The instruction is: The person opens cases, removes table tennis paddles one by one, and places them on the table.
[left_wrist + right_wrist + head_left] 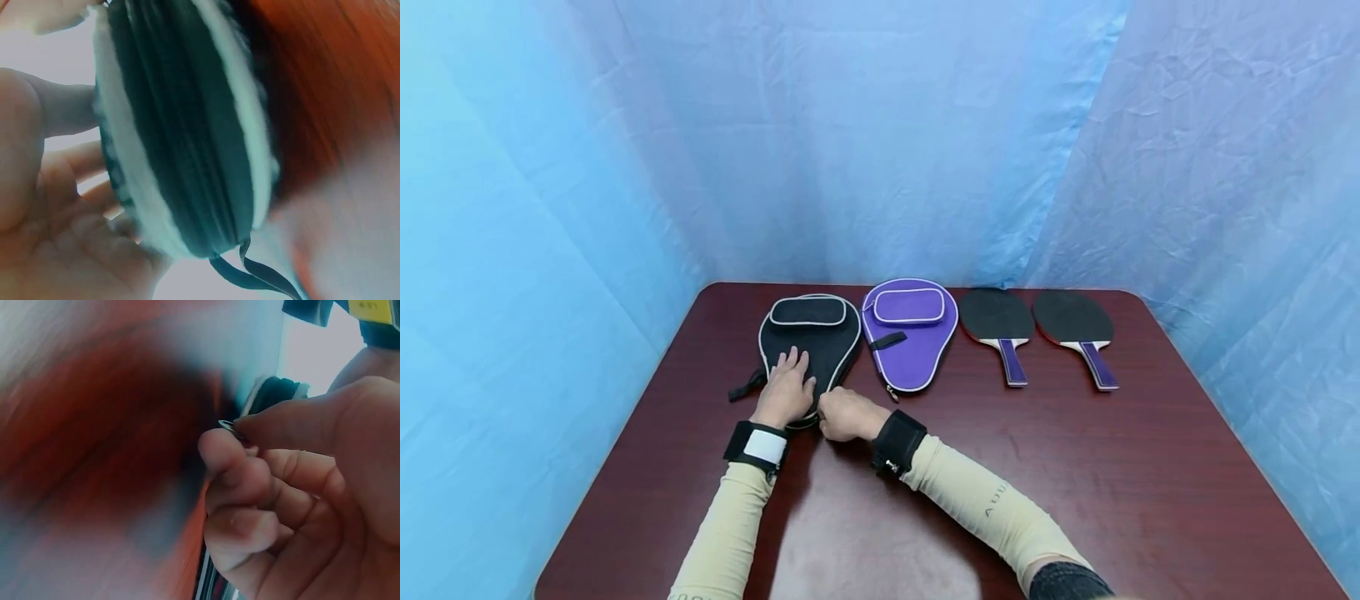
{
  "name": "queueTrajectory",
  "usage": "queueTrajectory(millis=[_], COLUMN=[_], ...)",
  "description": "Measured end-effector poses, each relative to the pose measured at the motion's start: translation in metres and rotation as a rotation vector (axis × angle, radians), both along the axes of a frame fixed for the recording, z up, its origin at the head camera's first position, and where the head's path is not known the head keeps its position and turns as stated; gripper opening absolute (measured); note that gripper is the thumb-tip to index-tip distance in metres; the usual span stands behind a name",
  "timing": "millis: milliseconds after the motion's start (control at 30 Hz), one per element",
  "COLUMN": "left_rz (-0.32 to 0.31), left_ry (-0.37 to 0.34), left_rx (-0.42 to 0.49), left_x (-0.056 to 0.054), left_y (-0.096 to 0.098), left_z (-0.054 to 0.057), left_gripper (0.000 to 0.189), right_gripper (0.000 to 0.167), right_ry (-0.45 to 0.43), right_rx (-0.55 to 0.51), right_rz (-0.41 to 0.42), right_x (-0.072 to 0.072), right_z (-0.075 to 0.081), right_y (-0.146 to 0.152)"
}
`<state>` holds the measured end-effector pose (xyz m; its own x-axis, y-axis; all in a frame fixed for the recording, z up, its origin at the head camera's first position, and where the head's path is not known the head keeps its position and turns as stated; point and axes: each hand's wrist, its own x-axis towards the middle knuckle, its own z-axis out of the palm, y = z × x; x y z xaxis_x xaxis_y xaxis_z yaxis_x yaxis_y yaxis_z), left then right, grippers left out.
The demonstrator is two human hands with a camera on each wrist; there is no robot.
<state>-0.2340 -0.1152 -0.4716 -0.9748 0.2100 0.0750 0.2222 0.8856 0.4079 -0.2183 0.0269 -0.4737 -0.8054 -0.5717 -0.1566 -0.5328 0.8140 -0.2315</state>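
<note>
A black table tennis paddle case with pale piping lies on the left of the table, its small pocket at the far end. My left hand rests on its narrow lower part with the fingers extended. The case's zippered edge and a thin dark strap show in the left wrist view. At the case's lower right edge is my right hand, fingers curled. In the right wrist view, thumb and forefinger pinch a small metal zipper pull.
Right of the black case lies a purple paddle case with its zipper pull at the near end. Farther right are two paddles, one paddle beside another paddle, handles toward me. Blue curtains stand behind the dark red table.
</note>
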Motion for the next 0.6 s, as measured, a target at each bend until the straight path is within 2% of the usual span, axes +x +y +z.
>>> queueTrajectory(millis=[67, 200, 333, 433, 600], left_rz=[-0.011, -0.025, -0.042, -0.049, -0.021], left_ry=[0.011, 0.045, 0.07, 0.059, 0.045], left_rx=[0.001, -0.006, -0.003, 0.002, -0.004], left_x=[-0.001, -0.003, -0.006, -0.008, -0.009], left_y=[0.003, 0.009, 0.016, 0.022, 0.032], left_z=[0.0, 0.0, -0.002, -0.005, -0.007], left_gripper=[0.055, 0.056, 0.057, 0.059, 0.06], right_gripper=[0.02, 0.009, 0.01, 0.01, 0.007], right_ry=[-0.004, 0.042, 0.09, 0.104, 0.088], right_rx=[-0.009, -0.002, -0.013, -0.04, -0.06], right_rz=[-0.043, -0.152, -0.267, -0.34, -0.383], right_x=[-0.001, -0.006, -0.01, -0.012, -0.014], right_z=[0.001, 0.001, 0.002, 0.002, 0.003], right_y=[0.008, 0.024, 0.037, 0.043, 0.051])
